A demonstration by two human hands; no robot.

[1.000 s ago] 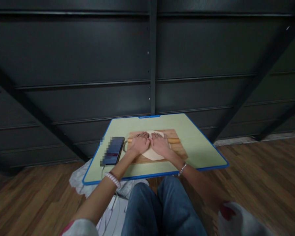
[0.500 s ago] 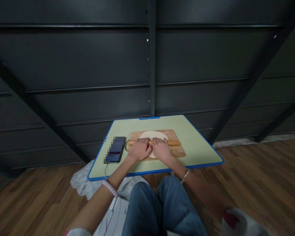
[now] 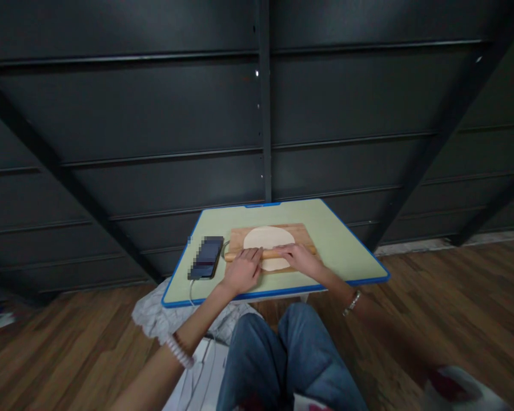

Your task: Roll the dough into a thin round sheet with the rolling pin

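A round flat sheet of pale dough point(image 3: 268, 238) lies on a wooden board point(image 3: 302, 233) on a small green table with a blue rim point(image 3: 346, 251). A wooden rolling pin point(image 3: 270, 254) lies across the near part of the dough. My left hand point(image 3: 241, 271) rests palm-down on the pin's left part, fingers stretched over it. Over the pin's right part my right hand point(image 3: 300, 258) lies flat in the same way. Both wrists wear bracelets.
A dark phone point(image 3: 207, 257) with a cable lies on the table left of the board. A dark metal panelled wall point(image 3: 257, 114) stands right behind the table. My knees in blue jeans point(image 3: 282, 359) are below it; white cloth point(image 3: 154, 319) lies on the wood floor.
Both hands and the rolling pin have come back toward me, from the far part of the dough to its near edge. More of the dough now shows beyond the pin.
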